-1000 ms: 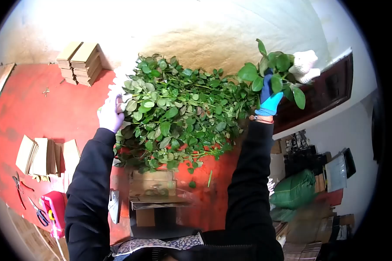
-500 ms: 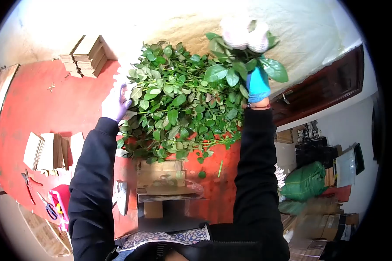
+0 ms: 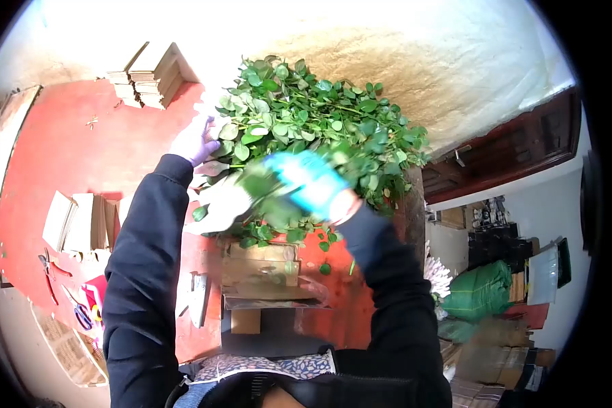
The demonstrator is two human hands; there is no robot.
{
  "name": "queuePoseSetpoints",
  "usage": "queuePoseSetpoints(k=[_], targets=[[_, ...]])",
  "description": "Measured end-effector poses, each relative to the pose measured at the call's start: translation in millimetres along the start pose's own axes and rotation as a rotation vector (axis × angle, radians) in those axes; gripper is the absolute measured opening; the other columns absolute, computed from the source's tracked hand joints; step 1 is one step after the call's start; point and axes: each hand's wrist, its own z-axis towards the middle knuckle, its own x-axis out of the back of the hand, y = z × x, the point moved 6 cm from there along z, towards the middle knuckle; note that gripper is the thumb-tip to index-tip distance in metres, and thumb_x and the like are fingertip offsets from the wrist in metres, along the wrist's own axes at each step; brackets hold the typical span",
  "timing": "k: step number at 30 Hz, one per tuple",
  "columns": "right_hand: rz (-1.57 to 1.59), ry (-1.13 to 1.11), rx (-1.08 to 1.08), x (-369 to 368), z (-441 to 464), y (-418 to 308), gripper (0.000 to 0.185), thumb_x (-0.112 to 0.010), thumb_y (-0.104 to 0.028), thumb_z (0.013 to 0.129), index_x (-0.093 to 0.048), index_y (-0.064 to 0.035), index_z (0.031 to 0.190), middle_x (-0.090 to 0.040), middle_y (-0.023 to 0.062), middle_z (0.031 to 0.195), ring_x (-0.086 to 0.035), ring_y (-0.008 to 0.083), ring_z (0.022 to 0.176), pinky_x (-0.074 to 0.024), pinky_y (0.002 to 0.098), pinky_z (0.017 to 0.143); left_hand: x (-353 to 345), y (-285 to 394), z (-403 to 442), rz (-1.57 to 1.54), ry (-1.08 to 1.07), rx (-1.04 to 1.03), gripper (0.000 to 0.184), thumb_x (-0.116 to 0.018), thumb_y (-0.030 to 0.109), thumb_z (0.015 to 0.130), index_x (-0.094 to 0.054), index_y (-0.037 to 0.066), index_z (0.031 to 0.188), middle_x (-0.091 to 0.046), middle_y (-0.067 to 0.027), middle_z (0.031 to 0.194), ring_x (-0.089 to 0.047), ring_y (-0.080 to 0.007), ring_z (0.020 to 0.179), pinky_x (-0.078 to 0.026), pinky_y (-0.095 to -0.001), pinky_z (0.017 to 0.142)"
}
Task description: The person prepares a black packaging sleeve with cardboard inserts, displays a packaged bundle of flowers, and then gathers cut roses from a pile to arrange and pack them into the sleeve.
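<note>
Red surface (image 3: 115, 149) at center: right hand's (image 3: 311, 185) fingers grip blurred pale-headed leafy stems (image 3: 228, 200); left hand's (image 3: 196, 141) fingers curl beside the green leafy pile (image 3: 360, 136).

Gloved right hand (image 3: 311, 182), leafy stems (image 3: 319, 115), red table (image 3: 68, 149)

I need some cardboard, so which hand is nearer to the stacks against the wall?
Left. The left hand is at the left edge of the leafy stems, just right of the cardboard stacks; the right hand is farther right, over the stems.
</note>
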Motion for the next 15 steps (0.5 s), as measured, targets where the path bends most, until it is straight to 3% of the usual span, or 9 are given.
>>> queuePoseSetpoints(k=[1,3,5,7,8,11,14,15], targets=[[-0.225,0.000,0.067,-31.1,1.1,-7.2,0.041,-0.066,-0.017,0.074,-0.059,-0.0049,0.113,-0.060,0.0148,0.104,-0.063,0.0326,0.079,-0.0500,0.0390,0.066,6.0,10.0,-3.0,-0.023,-0.056,0.043,0.063,-0.072,0.019,0.077,-0.043,0.004,0.131,-0.056,-0.0187,0.124,-0.054,-0.0334,0.115,-0.043,-0.0382,0.098],[-0.316,-0.191,-0.066,-67.1,10.8,-2.3,0.059,-0.067,-0.013,0.074,-0.048,-0.0039,0.129,-0.054,0.0159,0.121,-0.063,0.0338,0.084,-0.0516,0.0418,0.071,7.2,10.2,-3.1,-0.023,-0.106,0.055,0.064,-0.072,0.020,0.077,-0.042,0.005,0.132,-0.056,-0.0196,0.124,-0.055,-0.0342,0.114,-0.044,-0.0387,0.097],[-0.360,-0.213,-0.203,-85.3,18.3,8.7,0.056,-0.065,-0.014,0.074,-0.048,-0.0051,0.127,-0.058,0.0142,0.110,-0.064,0.0321,0.079,-0.0518,0.0431,0.067,8.1,11.5,-4.4,0.007,-0.076,0.010,0.063,-0.071,0.021,0.078,-0.041,0.005,0.131,-0.057,-0.0208,0.122,-0.056,-0.0351,0.112,-0.044,-0.0393,0.096],[-0.371,-0.201,-0.218,-98.8,18.2,13.2,0.054,-0.062,-0.014,0.077,-0.046,-0.0053,0.128,-0.058,0.0153,0.110,-0.065,0.0324,0.080,-0.0520,0.0434,0.067,6.3,9.3,-4.0,-0.037,-0.068,-0.006,0.062,-0.071,0.022,0.078,-0.042,0.004,0.130,-0.057,-0.0214,0.120,-0.056,-0.0360,0.111,-0.045,-0.0395,0.095],[-0.373,-0.257,-0.250,-109.1,19.0,18.1,0.065,-0.070,-0.020,0.074,-0.043,-0.0033,0.131,-0.057,0.0167,0.115,-0.064,0.0325,0.083,-0.0516,0.0423,0.070,7.6,10.7,-4.5,-0.016,-0.052,-0.019,0.062,-0.071,0.022,0.078,-0.042,0.004,0.130,-0.057,-0.0213,0.120,-0.056,-0.0361,0.111,-0.045,-0.0394,0.095],[-0.384,-0.285,-0.274,-122.9,16.7,25.7,0.049,-0.063,-0.015,0.077,-0.052,-0.0071,0.124,-0.064,0.0142,0.099,-0.065,0.0320,0.084,-0.0515,0.0425,0.070,5.6,11.0,-5.9,-0.020,-0.009,-0.003,0.062,-0.071,0.021,0.077,-0.043,0.003,0.129,-0.057,-0.0213,0.121,-0.055,-0.0363,0.112,-0.044,-0.0400,0.096],[-0.362,-0.301,-0.154,-106.5,17.3,9.7,0.030,-0.057,-0.010,0.077,-0.060,-0.0082,0.107,-0.063,0.0133,0.091,-0.064,0.0318,0.081,-0.0506,0.0429,0.069,1.3,4.6,-5.7,-0.009,-0.002,0.029,0.063,-0.069,0.018,0.075,-0.042,0.002,0.129,-0.058,-0.0210,0.121,-0.056,-0.0369,0.110,-0.045,-0.0407,0.095],[-0.320,-0.170,-0.086,-88.8,13.5,3.2,0.032,-0.058,-0.010,0.075,-0.061,-0.0088,0.106,-0.062,0.0128,0.089,-0.063,0.0320,0.082,-0.0494,0.0424,0.069,3.4,7.7,-6.7,0.015,-0.052,0.107,0.064,-0.070,0.017,0.075,-0.042,0.003,0.130,-0.059,-0.0205,0.120,-0.057,-0.0369,0.109,-0.045,-0.0405,0.095]])
